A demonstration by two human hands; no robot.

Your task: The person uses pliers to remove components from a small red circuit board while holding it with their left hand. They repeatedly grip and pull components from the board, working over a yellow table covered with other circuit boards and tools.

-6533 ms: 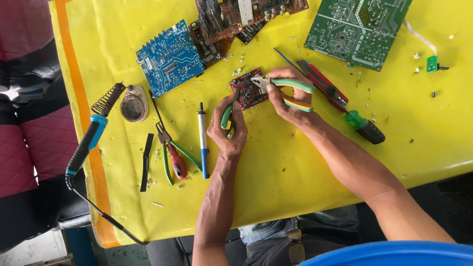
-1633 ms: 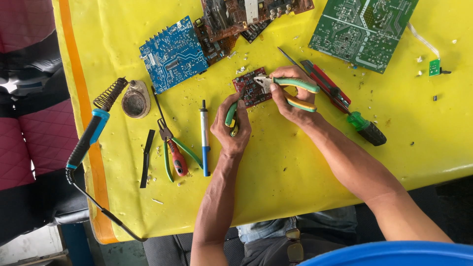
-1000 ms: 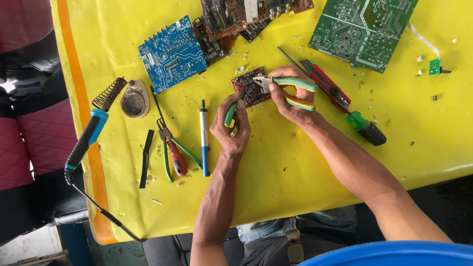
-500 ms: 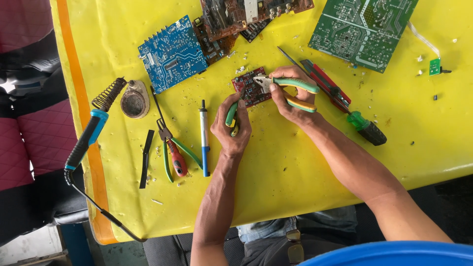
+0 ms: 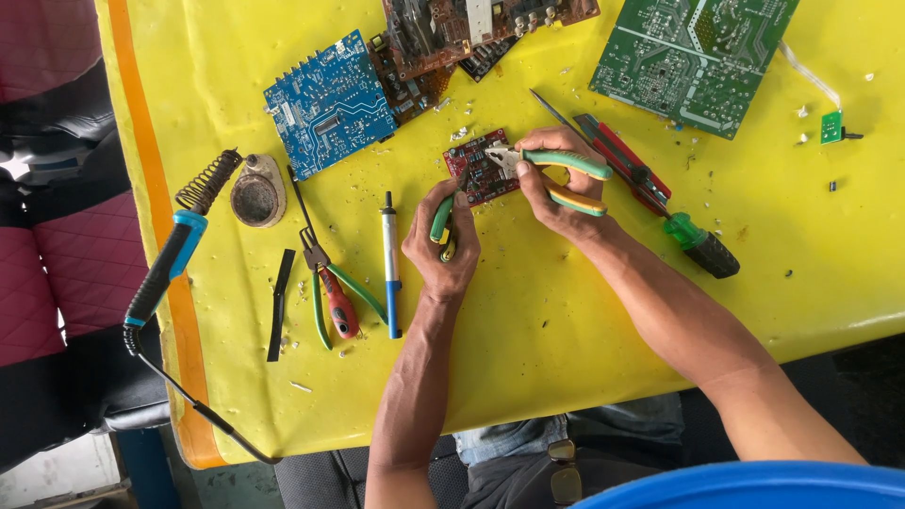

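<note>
At six o'clock a blue rim (image 5: 754,485) curves across the bottom edge, with dark trousers (image 5: 528,452) beside it under the yellow table (image 5: 566,339). Both forearms reach up from there toward the centre.

The left hand (image 5: 441,247) sits just below centre, its fingers curled shut around a small green-handled tool (image 5: 441,221) whose tip points up at the red circuit board (image 5: 481,165). The thumb rests at the board's lower edge. The right hand (image 5: 556,188), at about two o'clock from the left one, is clamped on the green and yellow handles of a pair of pliers (image 5: 556,170); the pliers' nose lies over the board's right side. The red board lies flat on the table, just above centre, between the two hands.

At nine o'clock from the left hand lie a blue and white solder sucker (image 5: 389,269), red-handled cutters (image 5: 335,297), tweezers (image 5: 304,212) and a black strip (image 5: 281,302). Further left, a soldering iron (image 5: 160,273) with a blue grip rests in its coil stand (image 5: 256,193).

At three o'clock a green-handled screwdriver (image 5: 702,245) and a red tool (image 5: 622,165) lie just beside the right hand.

At twelve, far side: a blue board (image 5: 330,104), a brown board (image 5: 471,28) and a large green board (image 5: 693,57).
</note>
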